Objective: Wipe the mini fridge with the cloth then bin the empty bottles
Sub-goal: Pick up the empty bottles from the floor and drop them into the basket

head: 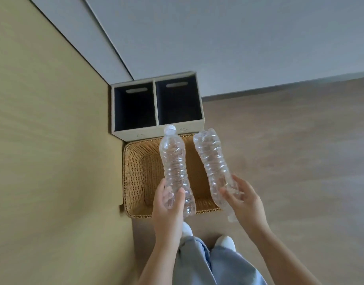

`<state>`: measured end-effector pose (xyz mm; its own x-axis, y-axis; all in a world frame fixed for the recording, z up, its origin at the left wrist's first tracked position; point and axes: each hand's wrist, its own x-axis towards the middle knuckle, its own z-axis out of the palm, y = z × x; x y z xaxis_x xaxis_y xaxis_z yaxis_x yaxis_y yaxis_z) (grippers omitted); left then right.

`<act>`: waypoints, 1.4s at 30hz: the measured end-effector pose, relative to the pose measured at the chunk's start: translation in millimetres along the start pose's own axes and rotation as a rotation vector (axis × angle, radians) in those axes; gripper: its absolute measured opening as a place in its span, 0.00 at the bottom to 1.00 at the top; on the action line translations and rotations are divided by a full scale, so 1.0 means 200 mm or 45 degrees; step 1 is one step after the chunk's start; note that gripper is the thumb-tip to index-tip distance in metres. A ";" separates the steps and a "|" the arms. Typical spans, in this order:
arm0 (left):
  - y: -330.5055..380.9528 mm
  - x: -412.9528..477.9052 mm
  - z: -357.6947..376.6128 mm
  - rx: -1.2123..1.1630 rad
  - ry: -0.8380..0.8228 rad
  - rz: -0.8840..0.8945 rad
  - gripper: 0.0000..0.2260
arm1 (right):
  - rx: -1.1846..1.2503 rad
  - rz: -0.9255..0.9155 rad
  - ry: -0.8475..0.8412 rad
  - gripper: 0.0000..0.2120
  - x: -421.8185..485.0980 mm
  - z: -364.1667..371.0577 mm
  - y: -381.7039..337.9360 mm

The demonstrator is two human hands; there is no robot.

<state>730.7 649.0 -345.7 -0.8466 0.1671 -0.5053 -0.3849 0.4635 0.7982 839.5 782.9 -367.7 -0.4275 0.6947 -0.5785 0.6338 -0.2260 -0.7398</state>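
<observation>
Standing over the bin, the person holds one empty bottle in each hand, so the step in hand is judged to be the binning. The fridge and cloth are out of view, and whether the wiping is done cannot be confirmed.

The left hand (168, 204) is curled round the lower body of the capped bottle (172, 159), thumb across the front and white cap pointing away. The right hand (244, 200) grips the second bottle (212, 157) near its neck, with the base pointing away. Both bottles are clear, ribbed and dry-looking. They hang above the wicker basket (128, 177) and touch neither it nor each other.

The divided bin (148, 132) sits on the floor (290, 151) just beyond the basket, against the yellow wall (43, 140). Its two dark compartments are open at the top.

Recommendation: reach past the basket before letting go, or the bottles will fall short into the wicker. Bring each bottle over a compartment (133, 108) and lower it end first, one at a time. These light bottles are likely to bounce off the rim if tossed.

Markings: neither bottle carries a paper label. Faint raised marks show on the capped bottle, and small marks on the bin's front face. Neither can be read.
</observation>
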 end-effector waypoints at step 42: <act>-1.63 1.22 0.68 0.470 -0.306 -0.143 0.26 | -0.144 0.421 0.019 0.25 1.22 0.89 1.33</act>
<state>700.4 657.2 -774.6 -0.6810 0.2750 -0.6787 -0.2758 0.7623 0.5856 788.9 770.8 -767.7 -0.1781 0.6068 -0.7746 0.8044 -0.3637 -0.4698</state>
